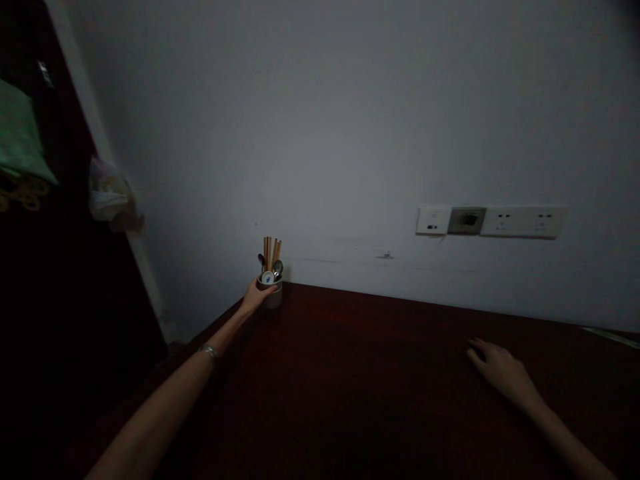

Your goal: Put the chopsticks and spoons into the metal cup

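At the far left corner of the dark red table (360,347), my left hand (254,296) is closed around the side of a grey utensil holder (274,299), thumb across its front near the rim. Wooden chopsticks (268,252) and metal spoons (279,267) stand upright in the holder. A white piece with a blue mark (268,277), perhaps a ceramic spoon, shows at the rim. Far to the right, my right hand (501,369) rests palm down on the table, fingers loosely extended and holding nothing.
A grey wall runs behind the table, with white power sockets (524,222) and a grey wall plate (466,221) at right. A flat greenish item (613,337) lies at the table's back right edge. Left are a dark door (65,280) and a hanging plastic bag (107,192).
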A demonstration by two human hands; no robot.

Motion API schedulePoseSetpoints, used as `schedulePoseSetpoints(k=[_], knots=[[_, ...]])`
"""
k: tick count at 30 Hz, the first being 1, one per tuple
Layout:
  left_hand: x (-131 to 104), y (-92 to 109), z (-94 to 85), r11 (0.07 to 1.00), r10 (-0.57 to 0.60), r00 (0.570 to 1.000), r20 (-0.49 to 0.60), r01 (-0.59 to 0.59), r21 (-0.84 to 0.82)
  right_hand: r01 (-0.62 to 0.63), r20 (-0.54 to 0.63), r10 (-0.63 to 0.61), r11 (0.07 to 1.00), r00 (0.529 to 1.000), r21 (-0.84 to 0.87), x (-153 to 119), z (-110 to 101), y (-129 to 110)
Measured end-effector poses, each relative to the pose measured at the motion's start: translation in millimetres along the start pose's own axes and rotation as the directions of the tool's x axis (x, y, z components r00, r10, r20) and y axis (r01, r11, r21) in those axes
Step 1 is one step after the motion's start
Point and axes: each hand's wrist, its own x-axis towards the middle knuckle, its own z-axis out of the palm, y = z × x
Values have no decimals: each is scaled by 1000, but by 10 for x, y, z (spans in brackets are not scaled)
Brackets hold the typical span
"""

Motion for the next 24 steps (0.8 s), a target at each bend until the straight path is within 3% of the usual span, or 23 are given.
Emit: schedulePoseSetpoints(k=[3,7,24], knots=[[-21,-164,-278,997,6,1000,-18,-5,76,3,-2,-3,1000,1000,19,29,63,67],[-94,-278,-463,995,-36,998,-46,40,95,7,10,-8,998,1000,61,66,113,135],[-194,-340,-452,992,-118,993,-4,118,-35,0,18,-2,997,1000,74,55,82,124]])
